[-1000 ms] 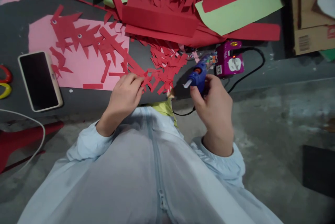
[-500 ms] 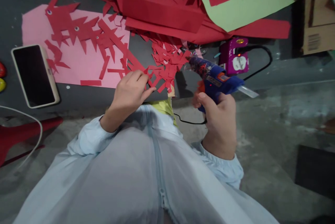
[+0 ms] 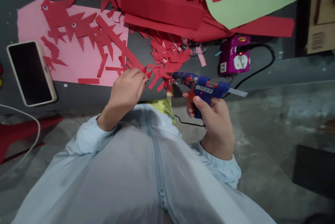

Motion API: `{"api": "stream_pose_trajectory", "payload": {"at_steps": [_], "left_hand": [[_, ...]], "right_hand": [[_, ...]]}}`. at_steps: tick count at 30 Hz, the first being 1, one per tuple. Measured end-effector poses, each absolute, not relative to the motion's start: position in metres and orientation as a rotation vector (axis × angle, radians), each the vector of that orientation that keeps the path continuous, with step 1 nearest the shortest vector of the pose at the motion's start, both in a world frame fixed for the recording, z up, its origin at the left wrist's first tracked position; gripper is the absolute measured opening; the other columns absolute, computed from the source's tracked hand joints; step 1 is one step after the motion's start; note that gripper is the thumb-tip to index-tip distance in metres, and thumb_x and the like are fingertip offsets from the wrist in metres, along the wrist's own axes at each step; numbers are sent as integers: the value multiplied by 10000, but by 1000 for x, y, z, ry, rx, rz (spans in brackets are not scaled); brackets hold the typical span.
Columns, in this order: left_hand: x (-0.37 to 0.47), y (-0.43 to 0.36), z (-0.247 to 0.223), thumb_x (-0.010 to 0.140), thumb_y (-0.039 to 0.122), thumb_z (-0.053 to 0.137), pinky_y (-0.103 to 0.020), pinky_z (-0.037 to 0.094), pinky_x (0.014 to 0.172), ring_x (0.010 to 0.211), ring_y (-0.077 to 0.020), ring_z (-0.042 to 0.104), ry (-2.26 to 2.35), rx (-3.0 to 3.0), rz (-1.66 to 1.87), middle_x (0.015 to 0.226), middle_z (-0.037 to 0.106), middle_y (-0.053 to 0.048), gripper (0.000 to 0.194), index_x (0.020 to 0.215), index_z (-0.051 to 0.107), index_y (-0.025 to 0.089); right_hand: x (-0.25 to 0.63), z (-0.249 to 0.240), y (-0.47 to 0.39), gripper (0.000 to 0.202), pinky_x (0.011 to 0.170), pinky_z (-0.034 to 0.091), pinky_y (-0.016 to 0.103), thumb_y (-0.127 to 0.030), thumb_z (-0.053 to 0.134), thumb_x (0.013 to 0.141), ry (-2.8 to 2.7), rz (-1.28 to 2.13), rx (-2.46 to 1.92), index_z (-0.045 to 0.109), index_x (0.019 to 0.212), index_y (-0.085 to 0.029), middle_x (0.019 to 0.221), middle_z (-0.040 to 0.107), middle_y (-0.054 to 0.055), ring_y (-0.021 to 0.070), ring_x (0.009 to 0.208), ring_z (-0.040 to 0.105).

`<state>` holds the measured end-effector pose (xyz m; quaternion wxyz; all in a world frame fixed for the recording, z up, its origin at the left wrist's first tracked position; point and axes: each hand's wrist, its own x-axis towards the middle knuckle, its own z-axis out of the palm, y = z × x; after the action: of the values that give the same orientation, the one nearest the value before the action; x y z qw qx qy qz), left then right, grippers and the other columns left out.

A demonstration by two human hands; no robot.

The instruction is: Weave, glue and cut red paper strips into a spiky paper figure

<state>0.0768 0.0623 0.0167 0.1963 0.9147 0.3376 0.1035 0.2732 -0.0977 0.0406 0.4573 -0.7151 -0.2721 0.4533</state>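
Observation:
My right hand (image 3: 213, 115) is closed around the handle of a blue glue gun (image 3: 201, 86), whose nozzle points left over a heap of red paper scraps (image 3: 170, 54). A clear glue stick (image 3: 237, 92) pokes out of its back end. My left hand (image 3: 129, 86) has its thumb and fingers pinched together on a small red paper piece (image 3: 148, 73), partly hidden by the fingertips. Left of that hand lies a pink paper sheet (image 3: 70, 72) bearing red cut-out shapes with googly eyes (image 3: 75, 26) and loose red strips.
A phone (image 3: 31, 73) lies at the left. A purple power socket (image 3: 234, 56) with a black plug and cord sits right of the scraps. Behind are folded red paper (image 3: 162, 9), a light green sheet (image 3: 251, 2) and a cardboard box (image 3: 320, 24).
The glue gun has moved left and slightly down, bringing its nozzle nearer my left hand. My left thumb has drawn in against the fingers, with a red piece now showing at their tips.

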Motion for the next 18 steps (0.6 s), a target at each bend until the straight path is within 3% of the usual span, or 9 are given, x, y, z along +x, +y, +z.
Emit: {"api": "stream_pose_trajectory", "payload": {"at_steps": [18], "left_hand": [[79,65,21,949,290,623,-330,460,813,930,-220,648,986,2396,264,961,727,-46,151,856,679,185]], "right_hand": [[263,39,-91,414,428,417,256,-604,720,792,-634,1298,-1686,700,842,-194,536,539,-39,104,450,476]]}}
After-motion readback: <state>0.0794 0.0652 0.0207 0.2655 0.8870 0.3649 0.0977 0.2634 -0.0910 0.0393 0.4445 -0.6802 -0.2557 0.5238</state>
